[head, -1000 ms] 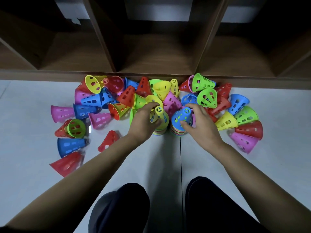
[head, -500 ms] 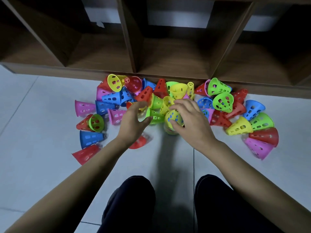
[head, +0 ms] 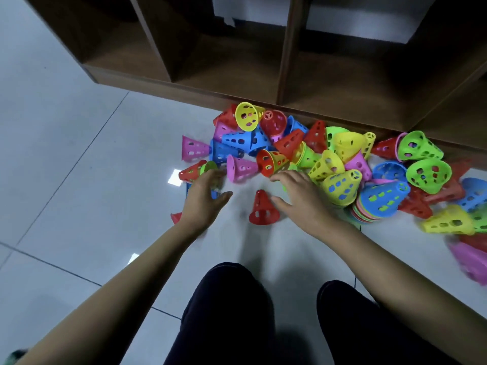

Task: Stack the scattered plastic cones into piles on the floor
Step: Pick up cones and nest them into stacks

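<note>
Fetching step. Left hand (head: 208, 200), right hand (head: 300, 200) spread, holding nothing. Next, likely: grab red cone (head: 262, 214), slip onto blue-topped pile (head: 382, 199).

Wears plain dark trousers (head: 226, 312), near black, smooth over both knees; cloth too dark to show weave or seams; shows both forearms bare, uncovered from the wrists back to the lower edge of view; left hand (head: 203, 204) and right hand (head: 303, 206) likewise bare
</note>
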